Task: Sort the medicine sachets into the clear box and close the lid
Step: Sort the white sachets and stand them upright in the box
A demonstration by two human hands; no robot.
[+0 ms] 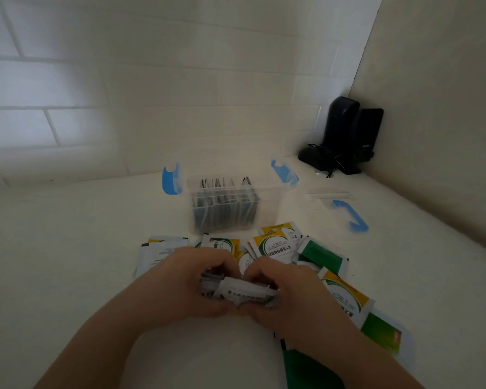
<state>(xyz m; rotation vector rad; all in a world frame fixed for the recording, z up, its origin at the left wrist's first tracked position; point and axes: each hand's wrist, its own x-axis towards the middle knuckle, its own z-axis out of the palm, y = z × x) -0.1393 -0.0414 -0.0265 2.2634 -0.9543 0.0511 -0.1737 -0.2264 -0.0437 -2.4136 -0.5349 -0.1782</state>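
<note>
both hands squaring up a small stack of sachets on the surface

the left hand and right hand each keep a clenched grip on the white sachet bundle, near the part-filled clear box; its lid lies apart to the right. held this loosely, the bundle could fan out and spill among the loose sachets, mixing kinds.

Home corner, white counter, tiled wall, black speakers
</note>
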